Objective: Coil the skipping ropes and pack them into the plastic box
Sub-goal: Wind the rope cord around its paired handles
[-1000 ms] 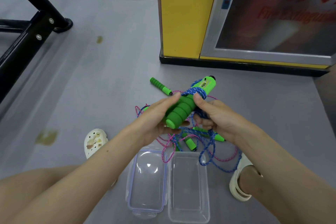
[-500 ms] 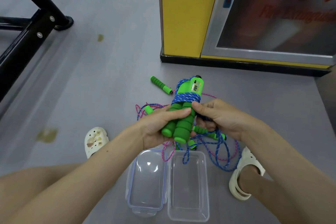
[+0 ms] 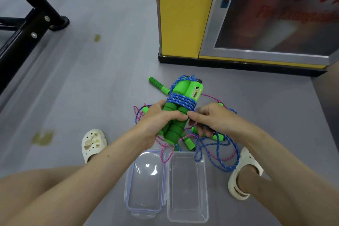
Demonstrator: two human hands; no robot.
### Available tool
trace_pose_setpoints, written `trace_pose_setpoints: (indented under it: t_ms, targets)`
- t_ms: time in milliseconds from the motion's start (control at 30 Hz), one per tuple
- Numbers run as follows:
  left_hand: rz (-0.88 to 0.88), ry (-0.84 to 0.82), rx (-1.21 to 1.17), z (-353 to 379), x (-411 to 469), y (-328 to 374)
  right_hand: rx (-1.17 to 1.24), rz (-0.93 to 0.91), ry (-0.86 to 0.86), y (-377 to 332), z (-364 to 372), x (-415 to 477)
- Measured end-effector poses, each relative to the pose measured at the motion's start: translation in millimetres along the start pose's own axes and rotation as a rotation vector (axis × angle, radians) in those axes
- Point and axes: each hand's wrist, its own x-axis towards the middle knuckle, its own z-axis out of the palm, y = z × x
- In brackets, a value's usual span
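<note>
coiling step, i judge: my left hand grips the paired green handles above the floor, my right hand pinches the loose blue cord beside them; next, wind the slack tight, then lower the bundle into the open plastic box below.

- Left hand: grips pair of green handles; blue rope wound round them, several turns.
- Right hand: fingers curled on rope's loose end, thumb touching left fingertips.
- Floor: tangle of ropes, blue & pink; box open, lid just beside, on left.
</note>
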Motion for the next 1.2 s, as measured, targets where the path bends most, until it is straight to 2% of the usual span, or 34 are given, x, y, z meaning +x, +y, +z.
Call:
trace_pose_setpoints:
  t_ms: [67, 233, 433, 533, 633, 700, 767, 867, 933, 1000, 1067, 1100, 1133, 1200]
  targets:
    - [0.02, 0.018, -0.025, 0.3, -1.5, 2.9, -0.106, -0.019, -0.005, 3.5, -3.5, -1.2]
    - [0.046, 0.188, -0.179, -16.8, 3.1, 16.5, -0.692, -0.012, 0.162, 25.3, -10.0, 6.9]
    - [0.075, 0.339, -0.093, -32.4, 4.4, 15.9, -0.786, 0.031, 0.147, 37.4, -12.7, 10.2]
    - [0.15, 0.41, -0.015, -41.6, 3.7, 17.1, -0.944, 0.179, 0.149, 50.4, -24.4, 10.3]
    - [0.149, 0.479, -0.019, -56.3, 4.1, 21.5, -0.981, 0.299, 0.157, 60.8, -30.1, 12.7]
    - [0.122, 0.54, -0.021, -65.1, 6.3, 19.9, -0.858, 0.328, 0.241, 62.5, -35.6, 16.3]
    - [0.112, 0.644, -0.03, -73.9, 8.3, 17.7, -0.53, 0.328, 0.35, 57.1, -41.6, 18.3]
    - [0.103, 0.752, -0.1, -86.6, 8.4, 21.2, 0.3, 0.332, 0.529, 46.7, -52.6, 16.5]
    - [0.087, 0.722, -0.157, -88.3, 7.2, 23.1, 0.903, 0.316, 0.687, 40.2, -56.8, 14.0]
    - [0.082, 0.68, -0.125, -84.5, 7.2, 20.8, 1.196, 0.294, 0.822, 38.6, -59.0, 11.7]
    - [0.11, 0.695, -0.047, -81.9, 8.2, 18.1, 1.325, 0.261, 0.893, 34.9, -55.9, -0.7]
    - [0.127, 0.721, -0.027, -83.0, 8.1, 18.7, 1.267, 0.23, 0.879, 32.4, -57.4, -10.1]
    - [0.144, 0.758, -0.035, -86.3, 7.7, 21.0, 1.372, 0.208, 0.738, 28.2, -56.9, -23.6]
    - [0.177, 0.835, -0.11, -97.0, 6.5, 28.1, 1.099, 0.278, 0.875, 14.2, -50.5, -39.1]
